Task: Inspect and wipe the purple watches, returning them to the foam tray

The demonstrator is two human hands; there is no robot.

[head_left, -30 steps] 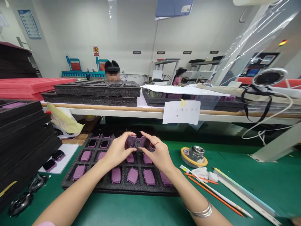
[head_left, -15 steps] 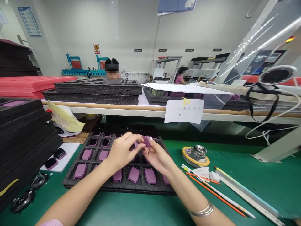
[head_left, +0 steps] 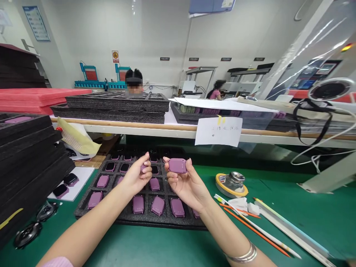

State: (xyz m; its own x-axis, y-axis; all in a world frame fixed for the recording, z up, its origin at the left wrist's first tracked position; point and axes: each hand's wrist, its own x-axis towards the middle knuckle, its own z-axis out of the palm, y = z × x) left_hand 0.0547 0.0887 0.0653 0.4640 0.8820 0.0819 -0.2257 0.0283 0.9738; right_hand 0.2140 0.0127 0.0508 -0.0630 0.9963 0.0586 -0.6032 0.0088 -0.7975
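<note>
My right hand (head_left: 186, 185) grips a purple smartwatch case (head_left: 177, 165) by its ends, with the broad flat side facing me. To its left, my left hand (head_left: 137, 174) is curled closed around a small purple piece (head_left: 143, 167), mostly covered by the fingers, perhaps another case. The two hands are apart, both above a black foam tray (head_left: 122, 219). In the tray's compartments lie several purple watch cases (head_left: 158, 205), and further back are watches with dark screens (head_left: 110, 167) facing up.
Stacked black foam trays (head_left: 30, 155) rise at left, near two watches on white paper (head_left: 80, 185). At right are a metal-topped dispenser bottle (head_left: 236, 180), orange sticks (head_left: 256, 231) and a long pale strip (head_left: 294, 230). A shelf edge (head_left: 144, 130) crosses ahead; people sit beyond it.
My hands have drawn apart, the left one moving left with its purple piece. The watch case in my right hand has turned so its broad side faces me.
</note>
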